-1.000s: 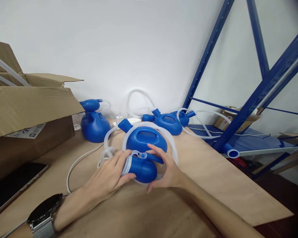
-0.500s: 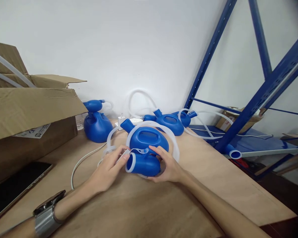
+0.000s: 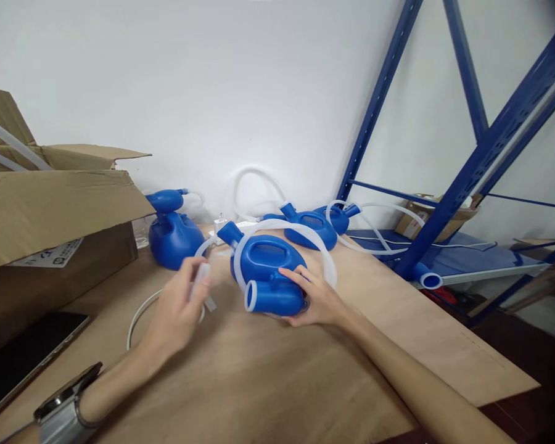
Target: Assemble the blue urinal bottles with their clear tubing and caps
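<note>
My right hand [image 3: 315, 300] is wrapped round the closed end of a blue cup-shaped piece [image 3: 277, 297], whose white-rimmed mouth points left. Off to its left, my left hand [image 3: 176, 305] pinches a translucent white cap [image 3: 200, 279]; a strip hangs below its fingers. Right behind the cup piece, a blue jug [image 3: 266, 258] with a handle opening stands on the table, its neck tilted up to the left. A clear hose [image 3: 327, 262] loops round the jug.
A cardboard box [image 3: 65, 197] and a dark phone-like device [image 3: 28, 357] are at the left of the wooden table [image 3: 268, 382]. More blue jugs [image 3: 178, 242] stand along the wall. A blue metal rack [image 3: 481, 160] rises at the right.
My left hand has moved left, away from the cup piece, with the white cap now between its fingers. My right hand still holds the piece. The view has shifted slightly.
</note>
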`<state>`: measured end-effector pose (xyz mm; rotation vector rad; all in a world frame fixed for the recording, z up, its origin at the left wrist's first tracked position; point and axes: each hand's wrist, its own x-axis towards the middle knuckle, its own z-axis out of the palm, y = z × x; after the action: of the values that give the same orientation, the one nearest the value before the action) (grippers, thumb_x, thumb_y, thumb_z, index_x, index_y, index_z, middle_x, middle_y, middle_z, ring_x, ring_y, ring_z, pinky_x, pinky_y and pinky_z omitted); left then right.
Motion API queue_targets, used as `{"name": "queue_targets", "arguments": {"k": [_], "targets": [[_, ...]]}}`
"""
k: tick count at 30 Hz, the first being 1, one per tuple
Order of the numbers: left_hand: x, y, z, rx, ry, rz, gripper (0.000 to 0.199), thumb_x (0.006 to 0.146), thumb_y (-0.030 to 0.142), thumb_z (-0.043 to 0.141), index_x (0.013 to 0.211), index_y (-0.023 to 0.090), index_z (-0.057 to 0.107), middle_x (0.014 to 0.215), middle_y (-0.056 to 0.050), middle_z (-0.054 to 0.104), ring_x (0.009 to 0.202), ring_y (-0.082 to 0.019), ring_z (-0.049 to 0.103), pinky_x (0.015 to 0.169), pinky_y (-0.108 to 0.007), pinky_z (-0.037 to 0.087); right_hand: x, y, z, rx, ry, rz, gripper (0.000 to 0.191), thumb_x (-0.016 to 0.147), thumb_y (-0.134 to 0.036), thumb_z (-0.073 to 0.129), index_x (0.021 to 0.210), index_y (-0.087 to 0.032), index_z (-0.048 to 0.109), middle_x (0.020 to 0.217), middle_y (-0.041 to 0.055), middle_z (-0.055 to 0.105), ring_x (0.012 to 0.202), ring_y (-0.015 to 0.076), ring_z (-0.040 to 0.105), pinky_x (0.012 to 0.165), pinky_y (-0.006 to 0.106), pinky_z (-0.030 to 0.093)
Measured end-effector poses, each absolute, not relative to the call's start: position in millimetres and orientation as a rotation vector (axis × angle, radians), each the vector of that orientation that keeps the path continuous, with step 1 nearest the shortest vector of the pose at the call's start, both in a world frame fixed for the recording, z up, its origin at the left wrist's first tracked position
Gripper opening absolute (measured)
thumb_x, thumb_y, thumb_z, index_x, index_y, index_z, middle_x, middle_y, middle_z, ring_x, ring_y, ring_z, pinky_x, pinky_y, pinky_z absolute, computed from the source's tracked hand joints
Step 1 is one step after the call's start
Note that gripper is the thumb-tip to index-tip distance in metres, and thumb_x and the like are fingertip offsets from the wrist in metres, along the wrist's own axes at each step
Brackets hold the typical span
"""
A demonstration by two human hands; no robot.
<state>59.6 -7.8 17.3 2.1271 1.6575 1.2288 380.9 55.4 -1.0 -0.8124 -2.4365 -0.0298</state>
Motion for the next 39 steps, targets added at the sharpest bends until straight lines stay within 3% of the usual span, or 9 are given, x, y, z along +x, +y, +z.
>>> {"name": "queue_targets", "arguments": {"k": [2,6,13,20,26,29,32,35,39], "targets": [[64,-10,16,2.392,1.708,1.142,0.039,0.099,0.046,0.046,0.13,0.023,0.051,0.128,-0.012,0.063,0.108,-0.032,0.064,0.086,-0.045,0.053,382,58,-2,-0.782,-2.369,0.034,0.107,0.067,-0.047,0.087,0.16,-0.031,0.035,0.119,0.0098,0.06,0.102,0.0291,0.066,0.084,0.043,0.059],[76,-16,8,2.77,1.6,1.154,0.05,0.095,0.024,0.05,0.145,0.02,0.047,0.147,-0.019,0.052,0.134,-0.039,0.049,0.103,-0.056,0.045,378,58,-2,-0.692,-2.314,0.046,0.105,0.071,-0.046,0.086,0.16,-0.031,0.032,0.12,0.0105,0.06,0.104,0.0294,0.065,0.085,0.044,0.06],[87,-27,11,2.671,1.07,1.255,0.004,0.1,0.024,0.058,0.102,0.021,0.06,0.098,-0.006,0.07,0.095,-0.022,0.063,0.087,-0.038,0.051,370,47,-4,-0.629,-2.347,-0.078,0.1,0.076,-0.051,0.082,0.161,-0.032,0.032,0.121,0.0111,0.063,0.101,0.0291,0.069,0.078,0.041,0.061],[83,-26,23,2.421,1.022,0.897,0.022,0.096,0.032,0.059,0.078,0.021,0.053,0.08,0.0,0.063,0.076,-0.017,0.058,0.073,-0.03,0.046,367,44,-8,-0.508,-2.434,-0.101,0.098,0.077,-0.052,0.079,0.161,-0.032,0.033,0.122,0.0108,0.064,0.1,0.0268,0.071,0.075,0.037,0.061],[70,-26,43,2.164,1.056,0.664,0.033,0.094,0.047,0.059,0.075,0.022,0.048,0.076,0.003,0.056,0.068,-0.015,0.049,0.06,-0.027,0.039,374,47,1,-0.397,-2.435,-0.163,0.095,0.081,-0.044,0.078,0.162,-0.035,0.03,0.119,0.0094,0.064,0.097,0.0251,0.071,0.072,0.035,0.061],[72,-27,41,2.238,1.083,0.66,0.029,0.095,0.045,0.057,0.077,0.022,0.051,0.077,0.002,0.058,0.068,-0.015,0.05,0.061,-0.027,0.041,380,52,3,-0.497,-2.399,-0.122,0.097,0.079,-0.045,0.081,0.161,-0.035,0.03,0.121,0.0099,0.063,0.099,0.0268,0.07,0.073,0.037,0.062],[76,-24,28,2.47,1.17,0.836,0.032,0.093,0.043,0.062,0.073,0.022,0.049,0.072,0.002,0.058,0.069,-0.016,0.053,0.069,-0.03,0.044,383,55,2,-0.601,-2.292,-0.037,0.106,0.074,-0.052,0.086,0.161,-0.032,0.03,0.123,0.0118,0.062,0.102,0.0295,0.069,0.075,0.041,0.063],[76,-20,14,2.547,1.339,1.041,0.036,0.093,0.046,0.066,0.073,0.022,0.048,0.069,0.003,0.057,0.063,-0.015,0.054,0.061,-0.028,0.042,382,55,2,-0.591,-2.24,-0.072,0.103,0.077,-0.054,0.085,0.162,-0.033,0.029,0.127,0.013,0.06,0.11,0.0315,0.067,0.081,0.043,0.063],[75,-20,9,2.567,1.364,1.346,0.021,0.094,0.04,0.067,0.099,0.022,0.057,0.087,-0.001,0.067,0.076,-0.017,0.067,0.066,-0.028,0.051,373,48,3,-0.526,-2.25,-0.251,0.089,0.088,-0.05,0.078,0.161,-0.037,0.03,0.129,0.0128,0.058,0.115,0.0295,0.066,0.084,0.042,0.063]]}}
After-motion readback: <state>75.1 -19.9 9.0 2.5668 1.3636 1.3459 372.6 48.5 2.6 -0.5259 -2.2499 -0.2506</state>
